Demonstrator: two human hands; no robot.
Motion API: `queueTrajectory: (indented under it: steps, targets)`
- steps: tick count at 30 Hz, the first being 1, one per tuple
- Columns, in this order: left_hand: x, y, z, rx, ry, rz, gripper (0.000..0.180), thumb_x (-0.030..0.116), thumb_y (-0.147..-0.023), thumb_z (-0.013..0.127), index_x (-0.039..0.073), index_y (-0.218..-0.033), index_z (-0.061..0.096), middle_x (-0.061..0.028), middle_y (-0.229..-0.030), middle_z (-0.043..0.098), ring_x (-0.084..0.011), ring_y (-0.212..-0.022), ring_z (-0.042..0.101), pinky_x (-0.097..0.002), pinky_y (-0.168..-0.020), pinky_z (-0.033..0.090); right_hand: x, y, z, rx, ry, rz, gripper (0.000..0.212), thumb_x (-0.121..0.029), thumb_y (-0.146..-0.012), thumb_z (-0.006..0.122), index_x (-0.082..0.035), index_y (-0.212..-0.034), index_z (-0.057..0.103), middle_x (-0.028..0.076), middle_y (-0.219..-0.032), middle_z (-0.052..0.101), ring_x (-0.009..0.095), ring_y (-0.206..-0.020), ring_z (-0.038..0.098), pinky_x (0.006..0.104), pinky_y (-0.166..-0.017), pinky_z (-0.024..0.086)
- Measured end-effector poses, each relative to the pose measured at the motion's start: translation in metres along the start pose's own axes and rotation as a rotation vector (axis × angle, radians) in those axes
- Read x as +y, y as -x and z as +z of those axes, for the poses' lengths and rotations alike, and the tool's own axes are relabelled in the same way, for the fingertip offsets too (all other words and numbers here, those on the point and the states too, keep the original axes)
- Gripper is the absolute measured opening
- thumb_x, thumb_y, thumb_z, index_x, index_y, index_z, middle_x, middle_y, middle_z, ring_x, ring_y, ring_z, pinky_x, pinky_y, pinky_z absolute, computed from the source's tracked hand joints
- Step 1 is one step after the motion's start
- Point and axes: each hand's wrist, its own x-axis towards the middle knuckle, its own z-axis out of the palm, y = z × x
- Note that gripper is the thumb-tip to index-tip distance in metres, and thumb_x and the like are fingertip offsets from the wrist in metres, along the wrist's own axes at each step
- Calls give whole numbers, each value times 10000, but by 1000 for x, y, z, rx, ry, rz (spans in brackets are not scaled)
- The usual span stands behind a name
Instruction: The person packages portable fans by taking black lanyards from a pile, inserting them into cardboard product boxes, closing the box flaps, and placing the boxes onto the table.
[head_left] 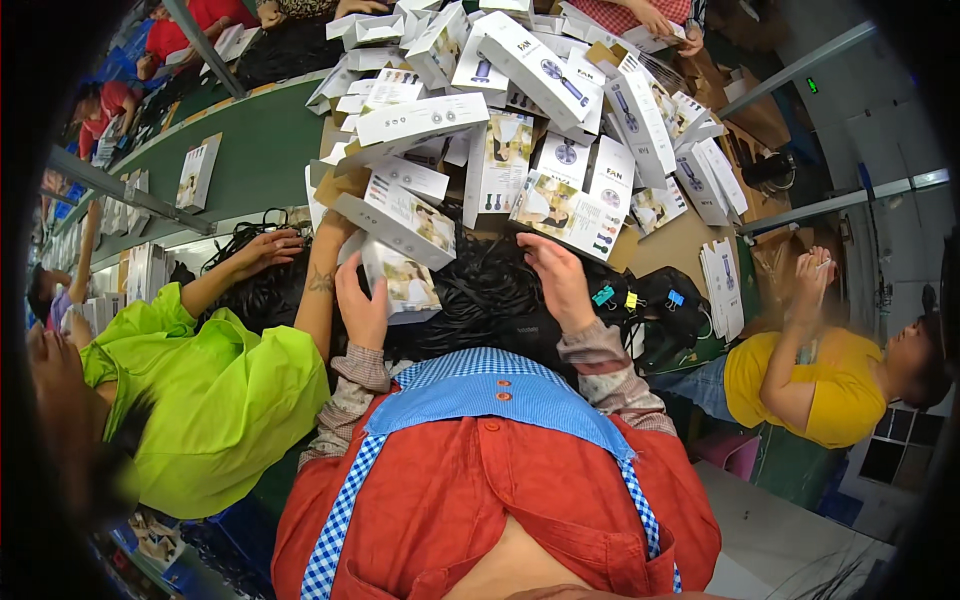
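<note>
My left hand [362, 308] is against the left edge of a small white box [408, 283] with a photo on its face, thumb and fingers apart. Whether it bears any of the box's weight I cannot tell. Another white carton [400, 222] with an open brown flap lies just above that box. My right hand [557, 282] has its fingers loosely bent and apart, with nothing visible in it. Its fingertips are close to the lower corner of a printed fan box [570, 215]. Between my hands lies a heap of black straps [485, 290].
White fan boxes [530, 75] pile up ahead. At my left, a co-worker in a lime shirt [220, 400] reaches a forearm [318, 275] toward the cartons. Colored binder clips [632, 299] sit on black material at right. Further right stands a person in yellow [800, 390].
</note>
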Motion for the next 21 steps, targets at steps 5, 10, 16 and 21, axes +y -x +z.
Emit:
queueTrajectory:
  steps: [5, 10, 16, 21]
  targets:
    - [80, -10, 0, -196, 261, 269, 627, 80, -723, 658, 1, -1292, 406, -184, -1297, 420, -316, -1241, 381, -374, -1039, 286, -78, 28, 22, -84, -44, -164, 353, -242, -914, 514, 77, -1040, 600, 191, -1074, 604, 245, -1025, 563, 358, -939, 399]
    - [153, -14, 51, -844, 565, 508, 924, 171, -702, 737, -8, -1417, 179, -181, -1452, 243, -283, -1361, 212, -353, -1109, 180, -139, 42, 50, -435, -154, -357, 334, -254, -904, 547, 74, -865, 596, 205, -958, 615, 275, -931, 591, 377, -868, 446]
    - [138, -11, 64, -1103, 824, 64, 163, 95, -930, 444, 5, -856, 558, -13, -684, 554, -57, -597, 505, -188, -540, 398, -207, 53, 0, -160, -406, -529, 416, -323, -933, 504, -109, -626, 322, -6, -605, 321, 97, -528, 339, 223, -451, 304]
    - [147, -41, 44, -970, 1125, -2, 216, 182, -963, 435, 14, -861, 525, -54, -717, 526, -169, -740, 544, -371, -862, 437, -138, 21, -17, -105, -86, -449, 249, -204, -829, 628, -64, -1005, 521, -29, -672, 387, 75, -567, 372, 205, -486, 308]
